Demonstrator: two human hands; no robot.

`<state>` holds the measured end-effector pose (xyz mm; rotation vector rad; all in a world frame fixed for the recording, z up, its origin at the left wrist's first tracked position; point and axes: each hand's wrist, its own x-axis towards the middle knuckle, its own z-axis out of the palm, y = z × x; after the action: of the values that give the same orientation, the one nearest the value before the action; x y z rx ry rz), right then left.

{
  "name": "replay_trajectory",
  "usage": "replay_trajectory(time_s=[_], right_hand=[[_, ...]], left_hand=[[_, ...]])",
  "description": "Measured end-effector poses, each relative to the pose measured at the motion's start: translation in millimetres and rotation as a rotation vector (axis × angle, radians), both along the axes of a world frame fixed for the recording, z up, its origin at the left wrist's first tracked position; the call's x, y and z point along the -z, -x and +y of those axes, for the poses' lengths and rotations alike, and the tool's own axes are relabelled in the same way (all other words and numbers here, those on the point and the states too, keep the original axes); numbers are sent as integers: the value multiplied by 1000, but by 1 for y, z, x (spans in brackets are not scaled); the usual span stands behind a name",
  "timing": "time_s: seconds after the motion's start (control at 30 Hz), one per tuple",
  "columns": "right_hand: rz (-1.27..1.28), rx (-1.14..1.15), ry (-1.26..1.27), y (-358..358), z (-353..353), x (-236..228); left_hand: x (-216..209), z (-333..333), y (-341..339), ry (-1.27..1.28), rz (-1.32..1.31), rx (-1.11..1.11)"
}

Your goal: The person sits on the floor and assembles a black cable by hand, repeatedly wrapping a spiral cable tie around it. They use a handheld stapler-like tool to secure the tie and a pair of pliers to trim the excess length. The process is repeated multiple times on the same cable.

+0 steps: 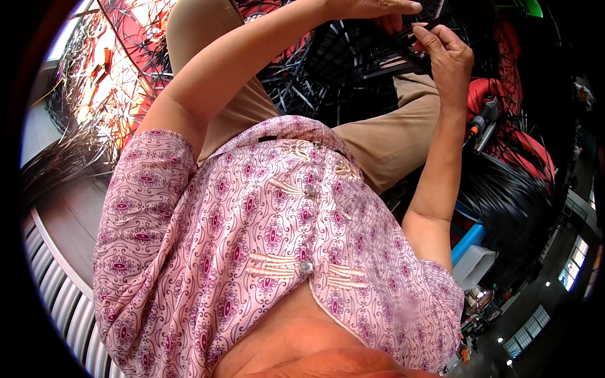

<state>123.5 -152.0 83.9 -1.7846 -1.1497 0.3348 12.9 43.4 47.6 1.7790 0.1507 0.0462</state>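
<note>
A black woven lattice basket [334, 53] rests between my knees at the top of the view, its far part cut off by the frame. My left hand [368, 9] lies over its upper edge, one finger stretched out to the right and others bent downward. At the right side of the basket, my right hand [450, 55] is closed, thumb and fingers pinching a flat black strip [432, 24]. Where this strip runs into the weave is too dark to make out.
Loose black strips [302, 94] lie tangled on and around a red surface [131, 31]. A bundle of dark strips [66, 157] sits at the left, another black bundle [504, 195] at the right. A power-tool-like object [484, 116] and a blue-and-white container [474, 261] are at my right.
</note>
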Motion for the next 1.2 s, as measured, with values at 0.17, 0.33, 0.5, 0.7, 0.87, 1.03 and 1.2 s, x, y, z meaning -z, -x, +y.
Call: replay_trajectory(time_s=[0.17, 0.33, 0.5, 0.7, 0.87, 1.03, 1.2], right_hand=[[136, -61, 9, -12, 4, 0], [205, -141, -24, -21, 11, 10], [-77, -93, -49, -42, 8, 25], [-541, 16, -138, -30, 22, 40], [-482, 28, -143, -33, 23, 54], [-459, 203, -239, -44, 24, 55], [-88, 402, -636, -1, 5, 36]], left_hand=[[-4, -5, -6, 22, 57, -29], [-5, -1, 5, 52, 67, -46], [-21, -13, 5, -248, -76, 173], [-11, -20, 1, -449, -62, 38], [-3, -17, -10, -338, 168, -17], [2, -15, -33, -258, 59, -43], [4, -10, -13, -219, 112, -83]])
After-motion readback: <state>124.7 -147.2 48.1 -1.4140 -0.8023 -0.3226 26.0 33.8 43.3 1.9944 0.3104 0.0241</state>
